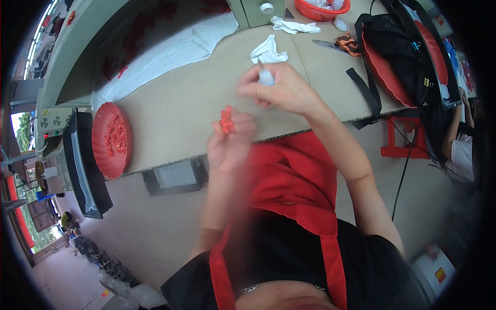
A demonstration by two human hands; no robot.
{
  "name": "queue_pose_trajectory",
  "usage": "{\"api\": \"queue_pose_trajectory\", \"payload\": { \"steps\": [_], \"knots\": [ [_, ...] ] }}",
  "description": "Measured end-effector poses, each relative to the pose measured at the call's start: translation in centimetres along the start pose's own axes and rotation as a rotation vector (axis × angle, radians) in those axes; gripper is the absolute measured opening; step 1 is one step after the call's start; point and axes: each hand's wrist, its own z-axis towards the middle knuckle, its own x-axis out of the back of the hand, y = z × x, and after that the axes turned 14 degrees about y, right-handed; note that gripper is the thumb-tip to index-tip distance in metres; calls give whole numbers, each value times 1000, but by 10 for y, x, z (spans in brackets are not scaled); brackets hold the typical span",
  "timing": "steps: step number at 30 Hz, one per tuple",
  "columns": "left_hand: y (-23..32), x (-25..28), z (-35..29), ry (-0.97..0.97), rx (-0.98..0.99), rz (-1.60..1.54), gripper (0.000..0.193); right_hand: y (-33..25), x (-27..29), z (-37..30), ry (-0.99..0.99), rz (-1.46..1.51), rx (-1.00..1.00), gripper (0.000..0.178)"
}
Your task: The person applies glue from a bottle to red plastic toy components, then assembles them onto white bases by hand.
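My left hand is closed, pinching a small red plastic figure between thumb and fingers just above the table's front edge. To the right and farther in, my right hand is wrapped round a small whitish bottle with a narrow tip that points away from me. The two hands are apart, and the bottle does not touch the figure. Both hands are slightly blurred. Beyond the right hand, a crumpled white cloth lies on the table. A red scalloped tray at the left holds many small red pieces.
A white sheet with red pieces lies under a curved hood at the back left. A knife, a second white cloth and a red basket are at the back right. A black bag stands at the right.
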Motion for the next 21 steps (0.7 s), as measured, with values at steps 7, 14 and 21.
{"api": "queue_pose_trajectory", "payload": {
  "steps": [7, 14, 21],
  "knots": [
    [1, -5, -2, 18, -52, 55, 32, 40, 27, 32, 551, -1157, 407, 20],
    [7, 3, -7, 67, -270, 331, 35, 15, -3, -16, 248, -134, 142, 13],
    [-9, -17, -9, 150, -615, 805, 35, 5, -24, -38, 211, -389, 691, 11]
  ]
}}
